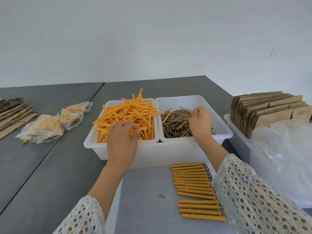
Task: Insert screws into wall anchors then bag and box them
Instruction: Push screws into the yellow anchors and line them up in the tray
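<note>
Two white bins stand side by side on the grey table. The left bin [94,146] is heaped with orange wall anchors [130,114]; the right bin [219,125] holds brass-coloured screws [175,125]. My left hand [122,141] reaches into the anchor pile with fingers curled around anchors. My right hand [200,123] is over the screws and pinches a screw between thumb and fingers. A row of several anchors with screws inserted [195,188] lies on a shallow tray [143,208] in front of the bins.
Filled clear bags of anchors [50,125] lie at the left, beside flat cardboard [13,114]. At the right, a white bin [236,132] holds folded cardboard boxes [266,108] and clear plastic bags [287,157]. A seam runs between the two tabletops.
</note>
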### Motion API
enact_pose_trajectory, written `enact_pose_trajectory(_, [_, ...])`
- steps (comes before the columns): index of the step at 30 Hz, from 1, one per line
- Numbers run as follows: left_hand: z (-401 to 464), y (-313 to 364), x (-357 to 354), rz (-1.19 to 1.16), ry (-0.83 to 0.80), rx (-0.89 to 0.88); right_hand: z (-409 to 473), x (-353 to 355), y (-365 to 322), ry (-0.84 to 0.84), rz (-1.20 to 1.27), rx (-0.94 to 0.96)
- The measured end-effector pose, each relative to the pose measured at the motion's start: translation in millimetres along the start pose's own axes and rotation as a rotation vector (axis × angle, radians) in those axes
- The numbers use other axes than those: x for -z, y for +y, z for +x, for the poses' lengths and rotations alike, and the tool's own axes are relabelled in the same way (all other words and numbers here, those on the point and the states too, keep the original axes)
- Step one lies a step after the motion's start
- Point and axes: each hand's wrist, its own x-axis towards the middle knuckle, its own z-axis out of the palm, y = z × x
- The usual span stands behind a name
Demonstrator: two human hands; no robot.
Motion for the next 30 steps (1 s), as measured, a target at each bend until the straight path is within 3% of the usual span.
enact_pose_trajectory(3, [-2,6,17,-0.153,0.112,0.079,0,4,-2,0.024,0.192,-0.111])
enact_pose_trajectory(9, [-25,35,63,-0.577,0.07,0.148,4,8,-5,-0.008,0.436,-0.226])
enact_pose_trajectory(12, [-23,60,81,-0.775,-0.097,0.109,9,13,-7,-0.052,0.648,-0.322])
enact_pose_trajectory(15, [-12,82,76,-0.759,-0.348,0.014,14,19,-5,-0.14,0.964,-0.471])
enact_pose_trajectory(17, [-5,91,57,-0.723,-0.425,0.023,14,20,-4,-0.196,1.071,-0.506])
enact_pose_trajectory(22, [-5,91,4,-0.695,-0.533,0.127,10,15,-9,-0.328,0.97,-0.467])
enact_pose_trajectory(30, [-13,69,-22,-0.641,-0.525,0.08,5,9,-11,-0.635,0.73,-0.281])
